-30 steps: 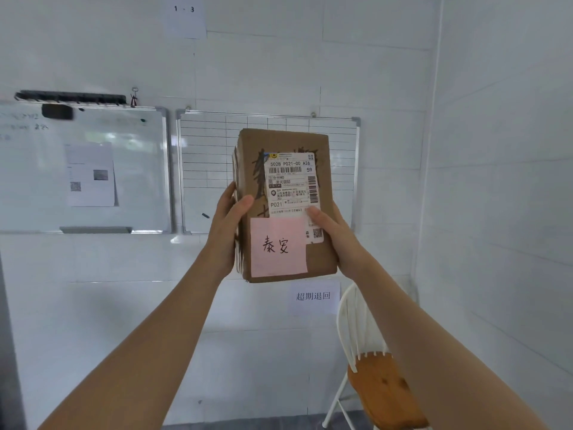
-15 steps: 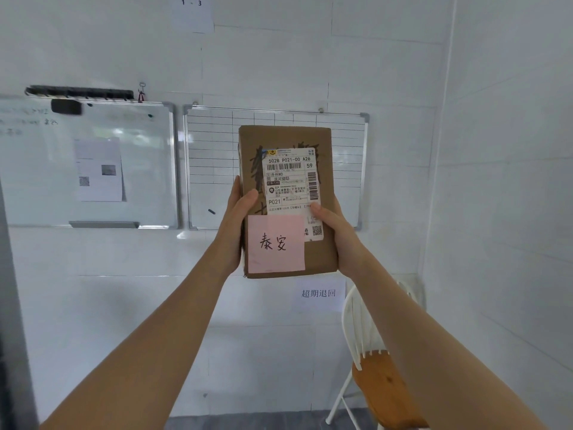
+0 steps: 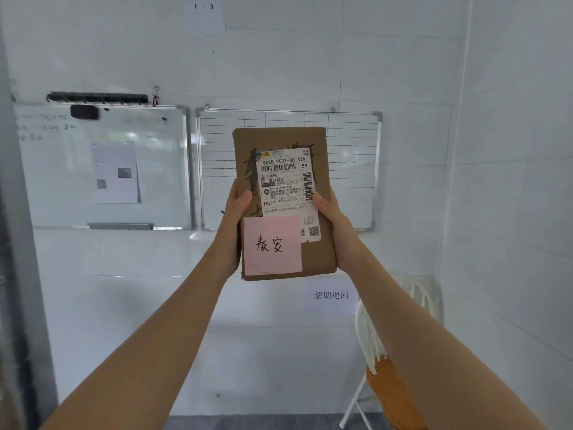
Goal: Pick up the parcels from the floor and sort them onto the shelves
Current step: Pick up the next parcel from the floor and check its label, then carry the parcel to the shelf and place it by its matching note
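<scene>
I hold a brown cardboard parcel [image 3: 280,141] upright at arm's length, in front of the white wall. A white shipping label and a pink sticky note with handwritten characters face me. My left hand [image 3: 231,231] grips its left edge, thumb on the front. On the right edge sits my right hand [image 3: 336,231], thumb resting beside the label. No shelf or floor parcels are in view.
Two whiteboards hang on the wall behind the parcel: a plain whiteboard [image 3: 102,169] on the left, a gridded whiteboard [image 3: 350,169] on the right. A white folding chair [image 3: 384,383] with an orange seat stands at lower right in the corner. A grey frame edge [image 3: 15,274] runs down the left.
The view has shifted slightly to the left, so the boards and chair slid right. The parcel stays in both hands, now turned squarer to me.
</scene>
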`<state>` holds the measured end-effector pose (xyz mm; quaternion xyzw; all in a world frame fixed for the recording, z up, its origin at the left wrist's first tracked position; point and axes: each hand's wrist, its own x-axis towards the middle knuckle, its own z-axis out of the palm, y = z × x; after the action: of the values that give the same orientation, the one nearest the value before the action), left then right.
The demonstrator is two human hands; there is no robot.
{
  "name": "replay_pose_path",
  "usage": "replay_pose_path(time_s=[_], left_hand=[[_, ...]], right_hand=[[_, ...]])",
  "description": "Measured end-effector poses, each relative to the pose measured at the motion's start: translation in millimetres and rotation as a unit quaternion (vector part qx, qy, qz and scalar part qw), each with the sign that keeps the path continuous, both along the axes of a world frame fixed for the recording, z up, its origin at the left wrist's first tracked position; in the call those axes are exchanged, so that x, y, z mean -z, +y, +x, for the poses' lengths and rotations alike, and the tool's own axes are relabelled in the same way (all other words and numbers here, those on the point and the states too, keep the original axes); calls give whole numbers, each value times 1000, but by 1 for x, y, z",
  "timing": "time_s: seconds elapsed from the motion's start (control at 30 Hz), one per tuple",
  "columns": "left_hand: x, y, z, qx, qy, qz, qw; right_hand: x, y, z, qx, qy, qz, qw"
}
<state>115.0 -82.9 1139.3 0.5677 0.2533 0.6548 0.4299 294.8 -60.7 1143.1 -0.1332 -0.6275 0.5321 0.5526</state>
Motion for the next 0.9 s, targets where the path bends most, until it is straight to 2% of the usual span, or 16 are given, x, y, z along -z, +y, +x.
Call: replay_pose_path(time_s=[0.3,0.53,0.9], left_hand=[[-7,-6,-28,-15,34,12,999],[-4,-27,-29,-73,24,10,997],[10,-118,-24,-225,3,-21,974]], right_hand=[[-4,6,-27,-38,30,3,999],[-1,5,-37,-93,41,-3,995],[5,-35,-55,-249,26,-10,968]])
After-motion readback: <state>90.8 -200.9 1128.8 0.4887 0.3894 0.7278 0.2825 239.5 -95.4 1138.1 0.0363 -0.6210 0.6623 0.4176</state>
